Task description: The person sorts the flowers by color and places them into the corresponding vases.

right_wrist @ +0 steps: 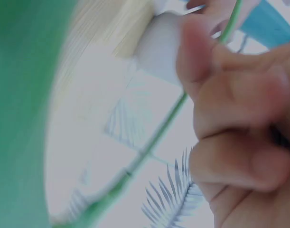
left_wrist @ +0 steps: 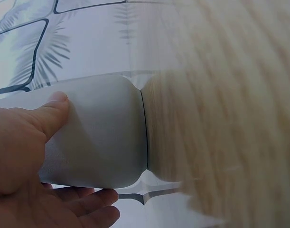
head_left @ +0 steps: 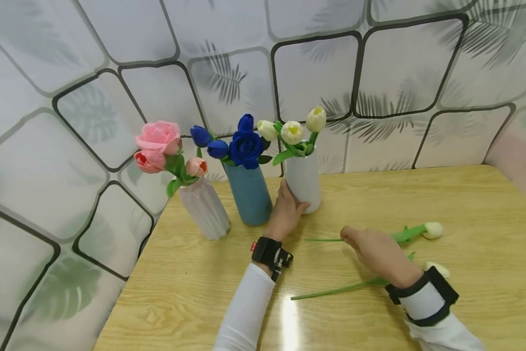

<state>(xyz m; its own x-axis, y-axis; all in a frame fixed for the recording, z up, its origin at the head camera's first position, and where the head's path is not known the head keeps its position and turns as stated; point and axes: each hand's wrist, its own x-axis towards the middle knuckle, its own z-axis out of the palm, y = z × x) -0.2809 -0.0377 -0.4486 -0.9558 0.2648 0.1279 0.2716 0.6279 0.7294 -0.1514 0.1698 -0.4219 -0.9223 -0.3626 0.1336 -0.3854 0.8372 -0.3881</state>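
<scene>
My left hand (head_left: pixel 284 213) holds the lower part of a smooth white vase (head_left: pixel 306 180) standing on the table. In the left wrist view, the thumb lies along one side of the vase (left_wrist: pixel 102 128) and the fingers curl at the other. White tulips (head_left: pixel 292 132) stand in this vase. With curled fingers, my right hand (head_left: pixel 379 252) pinches the stem of a white tulip (head_left: pixel 433 230) low over the wood; its bloom points right. In the right wrist view, the green stem (right_wrist: pixel 156 137) runs behind the curled fingers. Beneath the right wrist lies another white tulip (head_left: pixel 333 291), partly hidden.
Left of the white vase stands a blue vase (head_left: pixel 250 197) with blue flowers. Farther left, a ribbed pale vase (head_left: pixel 204 208) holds pink flowers. The wooden table (head_left: pixel 179 292) meets a patterned wall covering (head_left: pixel 315 78) behind the vases.
</scene>
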